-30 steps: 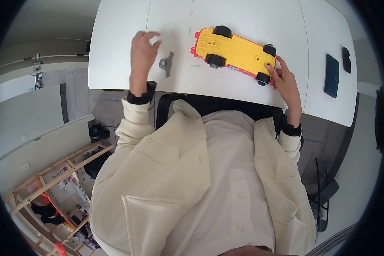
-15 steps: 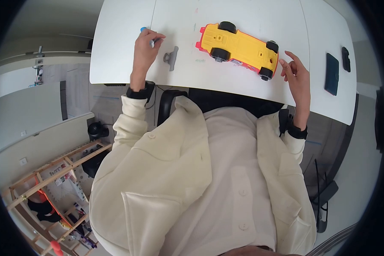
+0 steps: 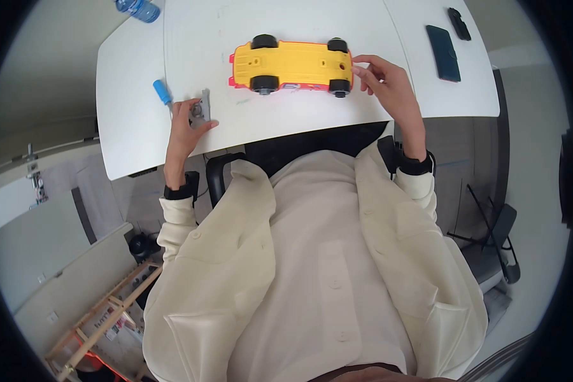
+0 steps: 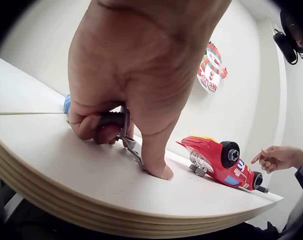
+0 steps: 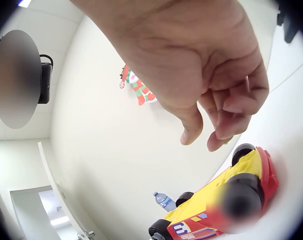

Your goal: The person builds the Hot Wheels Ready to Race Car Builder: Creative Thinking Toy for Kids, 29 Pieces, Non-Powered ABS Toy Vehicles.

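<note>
A toy car (image 3: 293,66) lies upside down on the white table, its yellow underside and black wheels facing up. In the left wrist view, its red body (image 4: 216,159) shows. My left hand (image 3: 183,130) curls its fingers round a small grey part (image 3: 200,109) with a bar and a round middle. In the left wrist view, dark ridges of that part (image 4: 114,119) show between the fingers, with the thumb tip down at the table. A blue-handled tool (image 3: 162,91) lies just beyond these fingers, its tip hidden. My right hand (image 3: 391,86), fingers loosely bent, hovers by the car's right end.
A dark phone case (image 3: 443,53) and a small black object (image 3: 459,24) lie on the table's right side. A water bottle (image 3: 138,9) stands at the far left. The white table's (image 3: 130,137) front edge runs close to my body.
My left hand has let go of the blue-handled tool and come nearer to the grey part. The right hand has left its grip on the car's end. The head view has shifted.
</note>
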